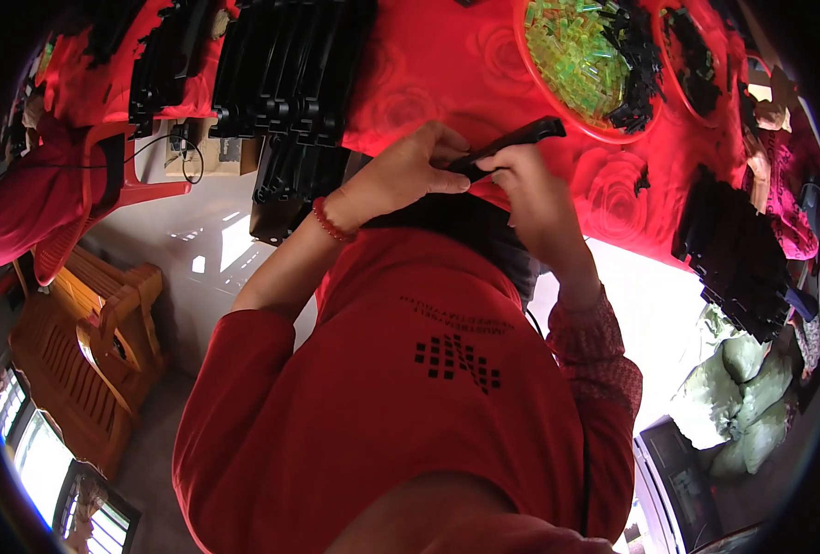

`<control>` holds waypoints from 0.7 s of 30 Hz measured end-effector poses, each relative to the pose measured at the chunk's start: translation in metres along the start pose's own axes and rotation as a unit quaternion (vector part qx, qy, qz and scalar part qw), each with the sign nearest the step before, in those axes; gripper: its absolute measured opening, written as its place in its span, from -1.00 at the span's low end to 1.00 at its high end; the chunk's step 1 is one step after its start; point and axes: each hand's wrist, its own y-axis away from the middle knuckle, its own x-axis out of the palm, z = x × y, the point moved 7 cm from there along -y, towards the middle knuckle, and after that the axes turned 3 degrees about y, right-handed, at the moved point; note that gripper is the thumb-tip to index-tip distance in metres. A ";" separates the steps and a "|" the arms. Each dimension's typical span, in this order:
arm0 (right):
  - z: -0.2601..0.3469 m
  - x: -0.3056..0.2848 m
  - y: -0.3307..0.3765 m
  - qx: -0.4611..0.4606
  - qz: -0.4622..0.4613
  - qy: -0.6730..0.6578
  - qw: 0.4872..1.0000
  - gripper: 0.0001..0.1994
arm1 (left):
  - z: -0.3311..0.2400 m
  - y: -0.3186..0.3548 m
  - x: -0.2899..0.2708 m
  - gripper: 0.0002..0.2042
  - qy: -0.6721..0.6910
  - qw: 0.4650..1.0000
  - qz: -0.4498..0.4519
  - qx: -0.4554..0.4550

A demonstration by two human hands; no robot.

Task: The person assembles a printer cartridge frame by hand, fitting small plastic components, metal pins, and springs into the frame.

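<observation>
Both hands meet at the near edge of a table with a red, rose-patterned cloth (pixel 410 69). My left hand (pixel 405 175) has its fingers closed round one end of a long black plastic part (pixel 512 140). On the other side my right hand (pixel 532 189) grips the same part, thumb pressed against it. The far end of the part sticks out to the upper right. Its underside is hidden by my fingers. Beyond my right hand sits a red-orange bowl (pixel 572 118) with translucent yellow-green pieces (pixel 576 55) and small black pieces (pixel 636 69).
Long black plastic parts (pixel 285 69) lie in rows at the left, with more (pixel 738 254) piled at the right edge. A second bowl (pixel 719 102) holds black pieces. A red plastic chair (pixel 82 208), a wooden chair (pixel 78 351) and pale sacks (pixel 742 388) stand around. Another person's hand (pixel 772 115) shows far right.
</observation>
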 end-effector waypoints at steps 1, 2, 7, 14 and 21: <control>-0.010 -0.010 0.000 0.097 -0.026 -0.137 0.985 -0.89 | -0.004 0.000 -0.002 -0.51 0.000 1.000 0.000 0.000; -0.020 -0.013 0.003 0.192 -0.051 -0.270 0.942 -0.89 | -0.007 -0.001 -0.003 -0.56 0.010 1.000 0.011 -0.013; -0.056 -0.025 0.012 0.245 -0.185 -0.387 0.869 -0.84 | -0.021 -0.013 -0.006 -0.72 -0.099 0.995 -0.004 0.006; -0.069 -0.013 0.016 0.279 -0.202 -0.461 0.818 -0.83 | -0.029 -0.023 -0.004 -0.81 -0.316 0.919 -0.126 0.198; -0.061 -0.014 0.011 0.258 -0.186 -0.457 0.831 -0.83 | -0.043 -0.015 0.001 -0.82 -0.476 0.827 -0.183 0.236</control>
